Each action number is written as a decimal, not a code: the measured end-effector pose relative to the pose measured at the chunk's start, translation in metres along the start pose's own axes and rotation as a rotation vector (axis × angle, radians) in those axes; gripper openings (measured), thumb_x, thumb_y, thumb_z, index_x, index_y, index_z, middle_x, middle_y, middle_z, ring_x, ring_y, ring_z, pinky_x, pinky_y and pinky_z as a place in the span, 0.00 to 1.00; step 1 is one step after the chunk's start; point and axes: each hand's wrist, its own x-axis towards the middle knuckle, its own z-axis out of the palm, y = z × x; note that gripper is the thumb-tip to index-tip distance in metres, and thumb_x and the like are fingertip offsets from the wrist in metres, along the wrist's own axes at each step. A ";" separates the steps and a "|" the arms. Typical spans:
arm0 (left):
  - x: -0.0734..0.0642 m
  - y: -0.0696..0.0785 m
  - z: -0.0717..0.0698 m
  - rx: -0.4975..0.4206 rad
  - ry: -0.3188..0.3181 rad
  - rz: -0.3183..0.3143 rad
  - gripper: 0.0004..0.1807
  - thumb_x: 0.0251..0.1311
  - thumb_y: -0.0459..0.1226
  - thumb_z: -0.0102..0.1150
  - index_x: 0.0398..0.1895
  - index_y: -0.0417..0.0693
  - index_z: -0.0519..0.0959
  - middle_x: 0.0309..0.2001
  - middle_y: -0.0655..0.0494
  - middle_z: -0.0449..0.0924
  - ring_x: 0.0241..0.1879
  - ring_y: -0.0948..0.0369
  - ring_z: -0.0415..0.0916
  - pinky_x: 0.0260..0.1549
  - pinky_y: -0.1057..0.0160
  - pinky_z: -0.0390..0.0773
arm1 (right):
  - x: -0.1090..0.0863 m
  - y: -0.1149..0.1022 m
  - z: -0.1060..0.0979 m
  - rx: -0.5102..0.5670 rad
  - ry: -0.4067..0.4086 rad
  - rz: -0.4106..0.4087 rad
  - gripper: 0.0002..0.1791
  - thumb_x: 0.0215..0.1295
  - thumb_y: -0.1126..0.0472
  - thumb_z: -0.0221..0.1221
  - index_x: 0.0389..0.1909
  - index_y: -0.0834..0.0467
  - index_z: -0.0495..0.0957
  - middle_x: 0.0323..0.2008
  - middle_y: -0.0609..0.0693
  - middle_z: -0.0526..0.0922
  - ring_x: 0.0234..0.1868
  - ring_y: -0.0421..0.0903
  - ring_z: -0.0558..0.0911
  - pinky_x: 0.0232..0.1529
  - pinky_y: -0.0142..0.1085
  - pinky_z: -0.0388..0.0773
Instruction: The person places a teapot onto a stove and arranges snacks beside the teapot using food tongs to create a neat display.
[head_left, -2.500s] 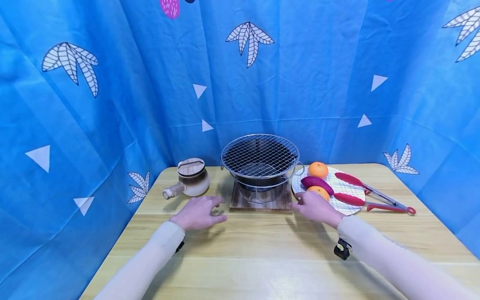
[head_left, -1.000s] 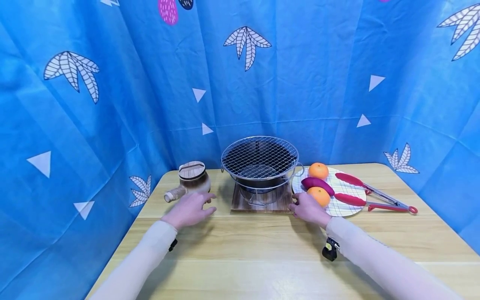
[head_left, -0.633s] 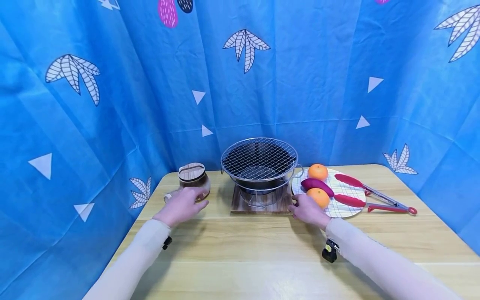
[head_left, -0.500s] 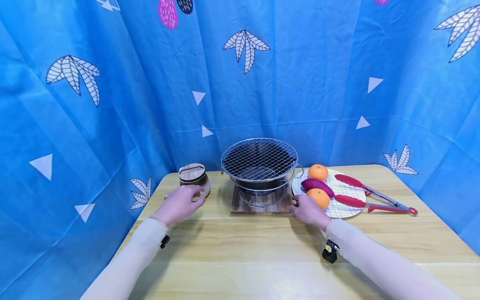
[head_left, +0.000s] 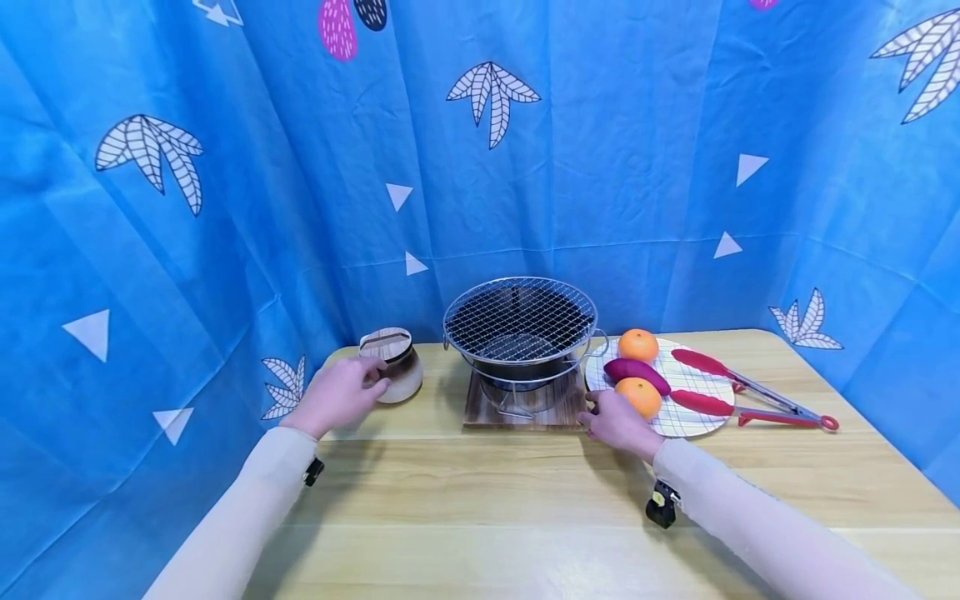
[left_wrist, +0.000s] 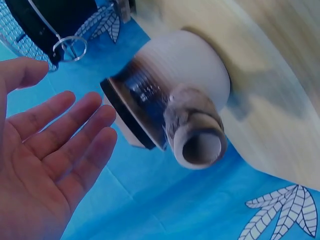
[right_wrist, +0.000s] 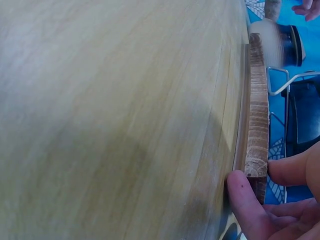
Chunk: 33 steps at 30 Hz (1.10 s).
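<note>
My left hand (head_left: 341, 396), fingers loosely spread, hovers beside a side-handled clay pot (head_left: 405, 382). In the left wrist view the palm (left_wrist: 45, 190) holds nothing, and its fingertips overlap the pot's wooden lid (left_wrist: 131, 131). The pot's hollow handle (left_wrist: 197, 125) shows there; from the head it is hidden behind the hand. My right hand (head_left: 617, 421) pinches the near right corner of a wooden board (right_wrist: 257, 115), thumb on top and a finger at its underside. On that board stands a round tabletop grill (head_left: 517, 321) with a wire mesh.
Right of the grill lies a checked plate (head_left: 686, 423) with two oranges (head_left: 638, 344) and a purple sweet potato (head_left: 636, 372). Red-tipped tongs (head_left: 776, 404) rest partly across the plate. A blue curtain (head_left: 630, 167) closes off the back and sides of the wooden table (head_left: 487, 500).
My left hand has moved left and slightly up from beside the board to the pot, now covering its handle. The right hand has stayed at the board's corner over the last second.
</note>
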 end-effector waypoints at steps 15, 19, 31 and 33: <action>0.005 -0.035 -0.004 0.000 0.007 -0.123 0.21 0.68 0.45 0.54 0.55 0.42 0.81 0.41 0.46 0.87 0.36 0.49 0.83 0.35 0.45 0.84 | -0.001 -0.003 -0.001 0.011 -0.016 0.019 0.29 0.70 0.61 0.60 0.66 0.72 0.69 0.23 0.50 0.83 0.22 0.42 0.79 0.23 0.34 0.75; 0.008 -0.040 -0.005 0.003 -0.036 -0.161 0.21 0.67 0.46 0.55 0.54 0.40 0.81 0.35 0.46 0.85 0.31 0.51 0.81 0.31 0.47 0.82 | 0.001 -0.002 -0.003 0.007 -0.008 0.004 0.30 0.70 0.61 0.60 0.66 0.74 0.68 0.23 0.50 0.82 0.22 0.42 0.79 0.21 0.35 0.75; 0.009 -0.054 -0.001 -0.100 -0.224 -0.290 0.27 0.75 0.50 0.45 0.58 0.36 0.78 0.40 0.46 0.85 0.35 0.54 0.81 0.42 0.46 0.82 | 0.002 0.000 -0.003 -0.021 0.002 -0.029 0.29 0.69 0.61 0.61 0.65 0.74 0.69 0.20 0.48 0.82 0.21 0.41 0.79 0.23 0.35 0.73; 0.010 -0.055 0.000 -0.168 -0.256 -0.318 0.27 0.76 0.49 0.43 0.59 0.34 0.76 0.39 0.46 0.84 0.32 0.55 0.81 0.36 0.51 0.84 | 0.002 0.000 -0.002 -0.027 0.004 -0.035 0.29 0.69 0.61 0.61 0.64 0.75 0.69 0.20 0.48 0.82 0.21 0.41 0.79 0.23 0.35 0.74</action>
